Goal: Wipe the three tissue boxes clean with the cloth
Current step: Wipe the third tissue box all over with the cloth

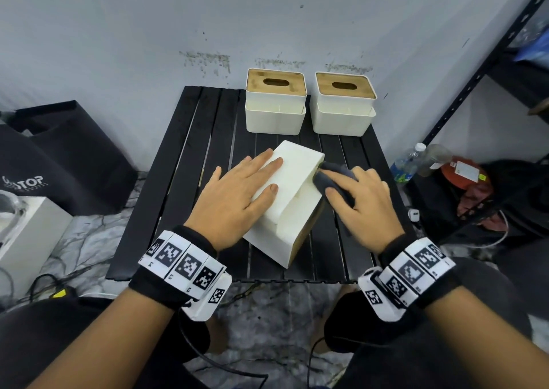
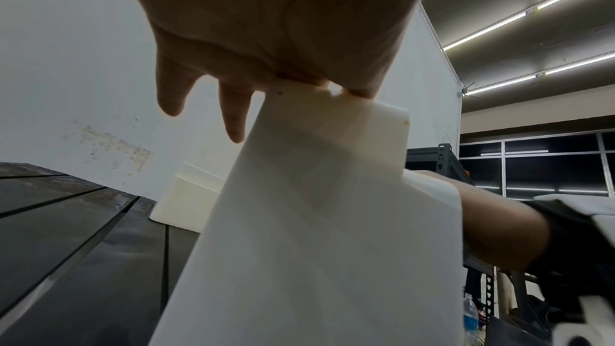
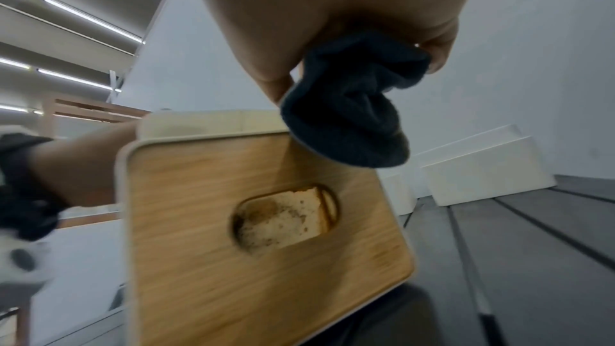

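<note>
Tissue box on its side, mid-surface, being wiped.
Left hand [image 1: 237, 194] fingers are lying flat on tipped box [image 1: 292, 210]; right hand [image 1: 361, 201] fingers are gripping dark cloth [image 1: 335, 176] against its right edge.

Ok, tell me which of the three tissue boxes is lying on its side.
The near tissue box under both hands, in the middle of the black table: its wooden lid faces sideways. The two boxes at the back stand upright, lids up.
</note>
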